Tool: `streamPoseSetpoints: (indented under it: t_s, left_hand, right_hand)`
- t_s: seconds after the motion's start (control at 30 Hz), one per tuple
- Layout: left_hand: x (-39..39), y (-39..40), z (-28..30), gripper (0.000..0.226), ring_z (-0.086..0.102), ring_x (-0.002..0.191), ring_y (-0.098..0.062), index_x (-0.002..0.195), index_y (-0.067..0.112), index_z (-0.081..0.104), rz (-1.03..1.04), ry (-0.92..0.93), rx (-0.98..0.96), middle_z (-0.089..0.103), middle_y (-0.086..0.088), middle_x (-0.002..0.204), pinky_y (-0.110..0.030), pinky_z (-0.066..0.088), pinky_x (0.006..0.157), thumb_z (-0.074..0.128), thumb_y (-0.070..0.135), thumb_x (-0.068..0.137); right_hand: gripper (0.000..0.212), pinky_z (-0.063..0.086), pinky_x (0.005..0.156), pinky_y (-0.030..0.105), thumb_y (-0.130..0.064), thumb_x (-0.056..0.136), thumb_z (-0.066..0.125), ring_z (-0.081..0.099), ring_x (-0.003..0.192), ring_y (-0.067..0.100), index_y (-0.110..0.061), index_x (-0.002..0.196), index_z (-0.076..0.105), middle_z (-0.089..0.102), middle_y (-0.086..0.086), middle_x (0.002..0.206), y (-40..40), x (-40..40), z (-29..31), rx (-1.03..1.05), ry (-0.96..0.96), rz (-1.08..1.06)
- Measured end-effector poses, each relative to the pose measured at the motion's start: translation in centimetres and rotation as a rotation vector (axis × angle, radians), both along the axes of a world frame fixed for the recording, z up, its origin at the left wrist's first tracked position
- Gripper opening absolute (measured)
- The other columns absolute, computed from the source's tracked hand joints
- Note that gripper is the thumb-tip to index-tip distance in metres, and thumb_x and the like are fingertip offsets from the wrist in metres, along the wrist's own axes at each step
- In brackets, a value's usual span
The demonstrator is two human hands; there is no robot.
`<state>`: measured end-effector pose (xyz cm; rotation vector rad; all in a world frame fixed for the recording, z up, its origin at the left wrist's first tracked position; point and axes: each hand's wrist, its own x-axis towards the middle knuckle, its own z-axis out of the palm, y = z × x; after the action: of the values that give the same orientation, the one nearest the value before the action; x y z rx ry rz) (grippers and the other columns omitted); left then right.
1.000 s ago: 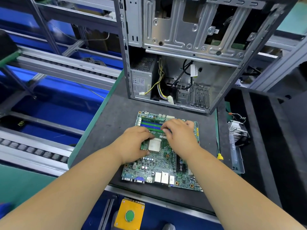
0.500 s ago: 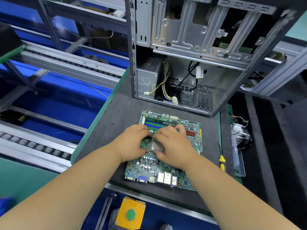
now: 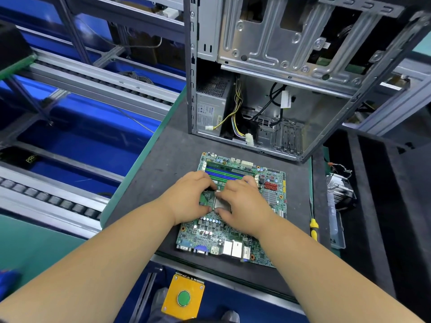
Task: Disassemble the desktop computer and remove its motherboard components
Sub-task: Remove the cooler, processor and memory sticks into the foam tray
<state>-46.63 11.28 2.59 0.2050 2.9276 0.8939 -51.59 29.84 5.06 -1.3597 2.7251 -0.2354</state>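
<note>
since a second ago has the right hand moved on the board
Yes. The right hand has slid from the memory sticks toward the person, onto the silver chip mid-board, judged against the motherboard.

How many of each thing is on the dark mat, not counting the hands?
Motherboard: 1
Computer case: 1
Screwdriver with yellow handle: 1
Total: 3
</note>
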Motion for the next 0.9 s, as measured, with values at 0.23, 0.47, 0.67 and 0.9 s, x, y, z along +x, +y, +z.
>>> streamPoseSetpoints:
  t_s: [0.23, 0.47, 0.67, 0.9]
  left_hand:
    - [-0.06, 0.01, -0.02, 0.056, 0.040, 0.120, -0.011, 0.124, 0.021, 0.057, 0.010, -0.003, 0.029, 0.048, 0.008, 0.123, -0.025, 0.035, 0.103, 0.079, 0.028, 0.073]
    - [-0.06, 0.00, -0.10, 0.055, 0.041, 0.118, -0.012, 0.122, 0.021, 0.058, 0.017, 0.003, 0.040, 0.049, 0.008, 0.121, -0.029, 0.038, 0.101, 0.079, 0.029, 0.072]
    - [-0.02, 0.10, -0.16, 0.049, 0.042, 0.113, -0.013, 0.115, 0.021, 0.059, 0.028, 0.003, 0.051, 0.049, 0.008, 0.115, -0.033, 0.041, 0.099, 0.077, 0.027, 0.070]
    - [-0.01, -0.04, -0.12, 0.050, 0.043, 0.114, -0.012, 0.116, 0.022, 0.059, 0.026, -0.010, 0.067, 0.048, 0.010, 0.114, -0.032, 0.039, 0.100, 0.079, 0.028, 0.070]
  right_hand:
    - [0.027, 0.029, 0.092, 0.038, -0.039, 0.082, 0.054, 0.051, 0.078, 0.019, -0.018, 0.090, 0.069, 0.051, -0.003, 0.078, -0.49, -0.08, 0.30, 0.076, 0.023, 0.015]
    - [0.017, 0.030, 0.086, 0.041, -0.036, 0.082, 0.057, 0.050, 0.075, 0.021, -0.021, 0.084, 0.066, 0.049, -0.004, 0.078, -0.71, -0.11, 0.06, 0.042, 0.036, 0.035]
    - [0.012, 0.036, 0.084, 0.039, -0.030, 0.081, 0.060, 0.053, 0.089, 0.022, -0.023, 0.085, 0.070, 0.059, -0.007, 0.099, -0.79, -0.22, -0.27, 0.028, -0.012, 0.098]
    - [0.005, 0.047, 0.070, 0.040, -0.019, 0.076, 0.064, 0.054, 0.084, 0.024, -0.017, 0.076, 0.068, 0.063, -0.005, 0.089, -0.80, -0.09, -0.57, -0.060, -0.011, 0.157]
